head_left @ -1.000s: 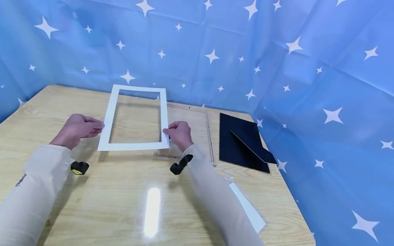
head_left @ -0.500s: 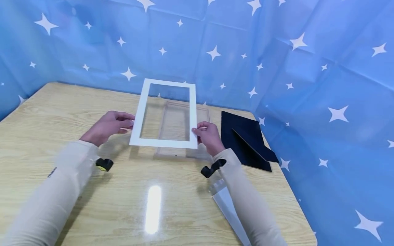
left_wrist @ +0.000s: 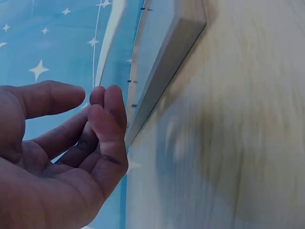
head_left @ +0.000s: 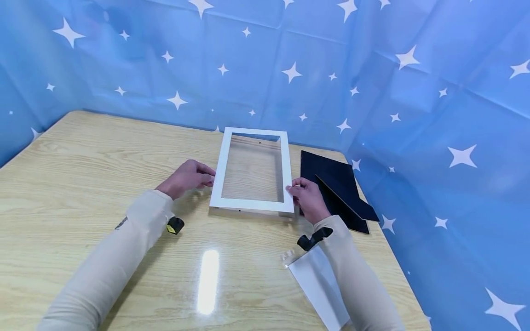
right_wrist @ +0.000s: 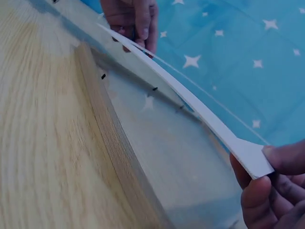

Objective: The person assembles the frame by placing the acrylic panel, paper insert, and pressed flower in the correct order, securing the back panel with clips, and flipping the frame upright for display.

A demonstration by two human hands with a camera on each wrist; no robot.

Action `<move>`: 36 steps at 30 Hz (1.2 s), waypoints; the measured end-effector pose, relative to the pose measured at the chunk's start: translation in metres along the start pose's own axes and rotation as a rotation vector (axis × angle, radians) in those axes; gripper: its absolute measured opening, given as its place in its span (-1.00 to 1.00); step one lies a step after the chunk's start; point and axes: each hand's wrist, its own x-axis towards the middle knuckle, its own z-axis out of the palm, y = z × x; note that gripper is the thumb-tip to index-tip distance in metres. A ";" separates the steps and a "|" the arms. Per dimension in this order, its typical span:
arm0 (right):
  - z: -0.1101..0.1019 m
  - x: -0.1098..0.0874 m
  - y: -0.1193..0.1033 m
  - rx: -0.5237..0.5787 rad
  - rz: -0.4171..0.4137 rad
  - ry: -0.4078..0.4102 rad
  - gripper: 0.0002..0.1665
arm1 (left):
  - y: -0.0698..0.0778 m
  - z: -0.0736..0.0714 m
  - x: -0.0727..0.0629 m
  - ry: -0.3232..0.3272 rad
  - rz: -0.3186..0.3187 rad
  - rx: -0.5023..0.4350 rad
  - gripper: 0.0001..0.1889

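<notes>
A white picture mat with a rectangular window hangs between the two hands, just above a wooden picture frame. The left hand pinches the mat's left edge, its fingertips meeting at the edge in the left wrist view. At the near right corner, the right hand grips the mat between thumb and fingers. Seen from the right wrist, the mat bows slightly and stands apart from the frame. The frame lies flat on the table, small dark tabs along its inner edges; in the head view the mat covers most of it.
A black backing board with a raised easel leg lies to the right of the frame. Nearer, a clear sleeve with a white sheet lies partly under the right forearm. A blue star-patterned curtain stands behind the wooden table.
Both hands have carried the mat rightward and then lowered it over the picture frame, which was largely uncovered a second ago. The right forearm has shifted right, showing more of the sleeve.
</notes>
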 end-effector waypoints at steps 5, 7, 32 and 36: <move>-0.006 0.003 0.010 0.030 0.029 -0.002 -0.91 | -0.001 0.008 0.004 -0.001 -0.009 -0.026 -0.66; -0.008 0.004 0.013 0.050 0.046 -0.004 -0.91 | -0.001 0.010 0.006 0.000 -0.015 -0.044 -0.67; -0.010 0.015 0.026 0.133 0.093 -0.017 -0.97 | 0.003 0.022 0.005 0.110 -0.017 0.453 -0.88; -0.009 0.017 0.027 0.122 0.090 0.010 -0.92 | 0.006 0.025 0.007 0.115 -0.012 0.505 -0.89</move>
